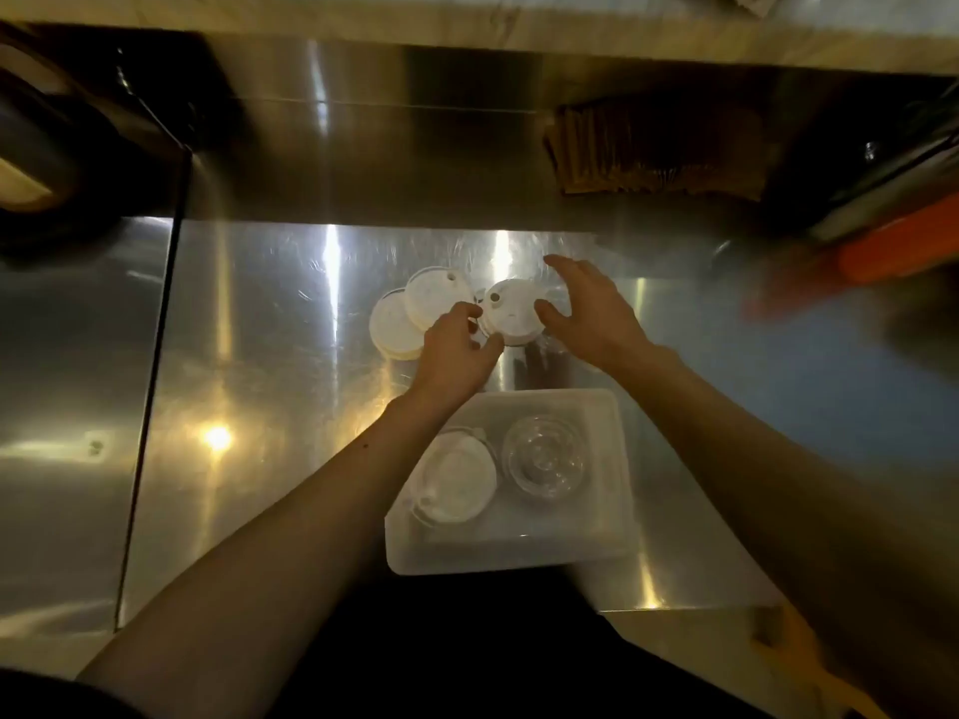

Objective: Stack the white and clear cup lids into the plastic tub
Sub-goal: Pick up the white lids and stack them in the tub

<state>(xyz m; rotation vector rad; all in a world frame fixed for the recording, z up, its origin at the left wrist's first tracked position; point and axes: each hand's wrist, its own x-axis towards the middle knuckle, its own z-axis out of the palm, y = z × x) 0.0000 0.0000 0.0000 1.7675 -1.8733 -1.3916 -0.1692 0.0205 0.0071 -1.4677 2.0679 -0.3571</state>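
Observation:
A translucent plastic tub [612, 542] sits near the counter's front edge. Inside it are a stack of white lids [456, 482] on the left and a stack of clear lids [545, 459] on the right. Beyond the tub, a white lid [514, 308] lies between my hands. My left hand [456, 350] touches its near-left rim with thumb and fingertips. My right hand [586, 308] curls around its right side, fingers spread. Two more white lids [433, 295] [389, 326] overlap on the counter to the left.
The steel counter [259, 355] has a raised back wall. A seam [150, 407] runs down its left part. A brown ribbed bundle [648, 153] lies at the back right, and orange objects [892, 251] sit at the right. A dark appliance [46, 147] stands far left.

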